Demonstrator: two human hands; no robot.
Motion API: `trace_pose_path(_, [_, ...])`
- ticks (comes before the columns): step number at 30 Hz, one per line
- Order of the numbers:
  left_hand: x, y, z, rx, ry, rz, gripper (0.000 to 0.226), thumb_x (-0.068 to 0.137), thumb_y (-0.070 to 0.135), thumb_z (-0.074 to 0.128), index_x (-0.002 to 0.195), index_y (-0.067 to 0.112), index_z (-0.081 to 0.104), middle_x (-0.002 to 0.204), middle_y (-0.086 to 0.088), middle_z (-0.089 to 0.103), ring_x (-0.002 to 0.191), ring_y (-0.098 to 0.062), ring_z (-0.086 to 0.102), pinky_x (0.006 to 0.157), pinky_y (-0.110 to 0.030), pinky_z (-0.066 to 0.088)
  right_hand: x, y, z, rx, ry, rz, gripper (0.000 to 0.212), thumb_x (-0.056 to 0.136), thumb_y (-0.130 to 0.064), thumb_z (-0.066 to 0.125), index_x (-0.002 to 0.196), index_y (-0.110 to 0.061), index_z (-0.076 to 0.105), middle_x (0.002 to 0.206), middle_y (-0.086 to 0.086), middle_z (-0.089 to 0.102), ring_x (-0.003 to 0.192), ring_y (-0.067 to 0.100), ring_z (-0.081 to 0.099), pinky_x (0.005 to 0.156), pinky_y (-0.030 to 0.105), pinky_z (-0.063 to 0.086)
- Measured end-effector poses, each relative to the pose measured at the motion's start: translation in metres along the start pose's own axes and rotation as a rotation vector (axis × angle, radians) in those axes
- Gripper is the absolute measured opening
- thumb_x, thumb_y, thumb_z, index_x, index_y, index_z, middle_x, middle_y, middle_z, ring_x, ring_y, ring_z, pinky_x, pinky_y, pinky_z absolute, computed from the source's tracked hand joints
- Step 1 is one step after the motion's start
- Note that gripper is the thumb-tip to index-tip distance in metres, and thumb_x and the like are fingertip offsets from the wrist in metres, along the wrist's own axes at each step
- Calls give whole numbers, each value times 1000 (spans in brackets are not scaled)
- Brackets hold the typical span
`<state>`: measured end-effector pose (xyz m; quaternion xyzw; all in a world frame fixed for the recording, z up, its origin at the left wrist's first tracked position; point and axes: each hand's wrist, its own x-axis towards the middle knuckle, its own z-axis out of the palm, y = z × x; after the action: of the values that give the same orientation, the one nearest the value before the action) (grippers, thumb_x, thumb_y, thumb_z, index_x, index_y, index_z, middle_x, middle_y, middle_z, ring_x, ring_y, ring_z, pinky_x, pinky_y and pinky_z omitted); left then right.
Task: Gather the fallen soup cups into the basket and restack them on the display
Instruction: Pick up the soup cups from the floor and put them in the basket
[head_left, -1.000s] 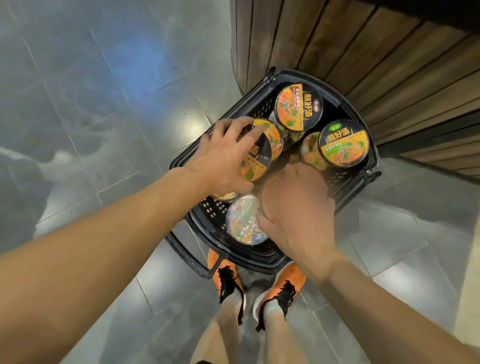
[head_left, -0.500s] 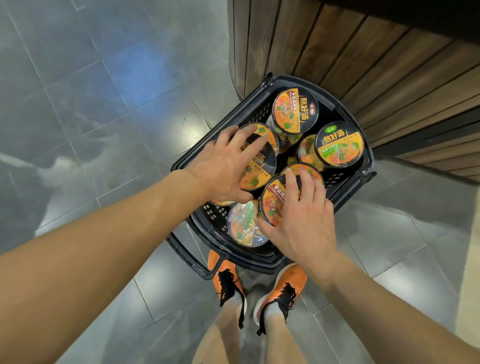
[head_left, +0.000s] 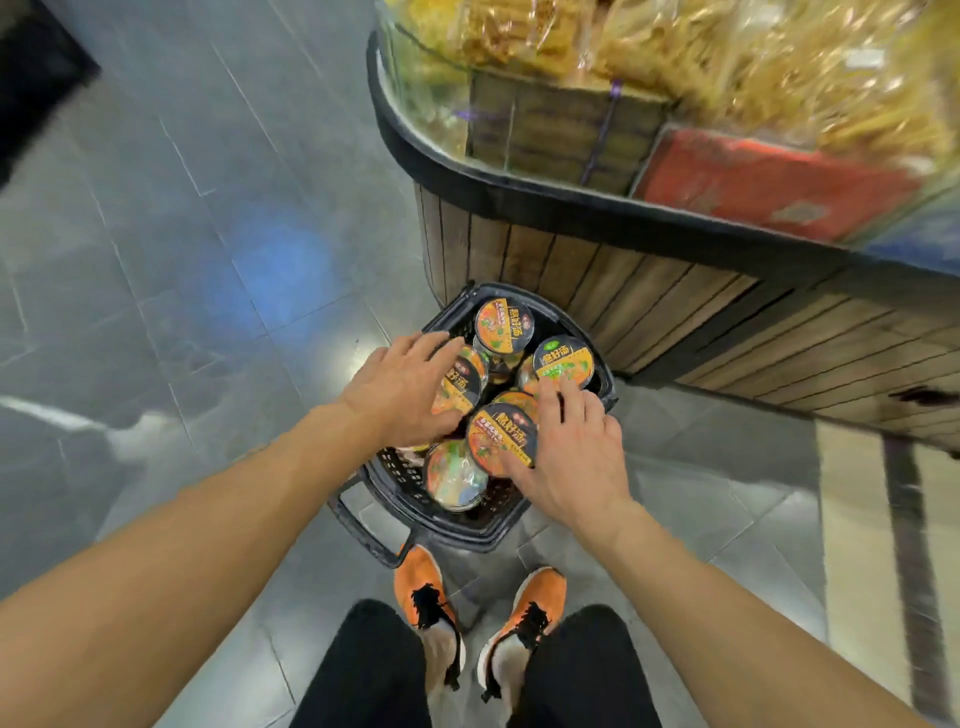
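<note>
Black perforated plastic basket (head_left: 498, 525); glossy printed lids on the cups (head_left: 502, 439); polished grey tile floor (head_left: 218, 218); slatted wood display (head_left: 675, 312) beside the basket.

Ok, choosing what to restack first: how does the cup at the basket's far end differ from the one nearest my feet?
The far cup shows a crisp orange-and-black lid; the nearest cup has a pale lid washed out by glare. The far cup sits higher; the nearest cup sits low in the basket. Both stand lid up.
</note>
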<state>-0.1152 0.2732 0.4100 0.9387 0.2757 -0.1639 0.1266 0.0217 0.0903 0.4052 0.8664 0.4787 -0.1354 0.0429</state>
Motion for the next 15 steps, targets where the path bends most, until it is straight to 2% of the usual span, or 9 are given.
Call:
trace_pose_path(2, [-23, 23, -34, -3, 26, -25, 93, 92, 62, 54, 164, 24, 10, 169, -1, 16, 153, -29, 16, 120, -50, 28, -15, 6, -42, 22, 35, 9, 101, 83, -79, 32, 157, -11, 31, 156, 13, 42, 137, 38, 43, 103, 55, 45])
trace_pose_path(4, [-44, 45, -68, -1, 63, -34, 89, 93, 61, 52, 163, 25, 11, 169, -1, 17, 154, -29, 15, 121, -51, 27, -29, 15, -86, 36, 76, 14, 96, 86, -77, 40, 157, -12, 31, 154, 11, 44, 135, 36, 44, 103, 54, 45])
trace_pose_path(9, [-74, 93, -169, 18, 148, -55, 87, 96, 64, 48, 164, 26, 9, 171, 1, 11, 157, -30, 7, 124, -53, 19, -55, 42, -191, 21, 129, 5, 92, 94, -73, 43, 162, -17, 16, 165, 6, 27, 146, 35, 31, 115, 53, 35])
trace_pose_path(12, [-84, 118, -230, 39, 244, -44, 88, 96, 66, 46, 165, 25, 10, 171, 0, 12, 157, -30, 7, 124, -54, 19, -67, 60, -248, 17, 132, 26, 94, 94, -74, 43, 163, -17, 15, 168, 9, 21, 151, 38, 24, 119, 56, 30])
trace_pose_path(15, [-93, 141, -280, 83, 305, -36, 89, 94, 69, 44, 164, 25, 11, 171, -1, 14, 157, -32, 9, 124, -55, 20, -80, 78, -298, -1, 177, 56, 94, 92, -77, 42, 161, -17, 20, 166, 10, 24, 149, 39, 26, 117, 57, 32])
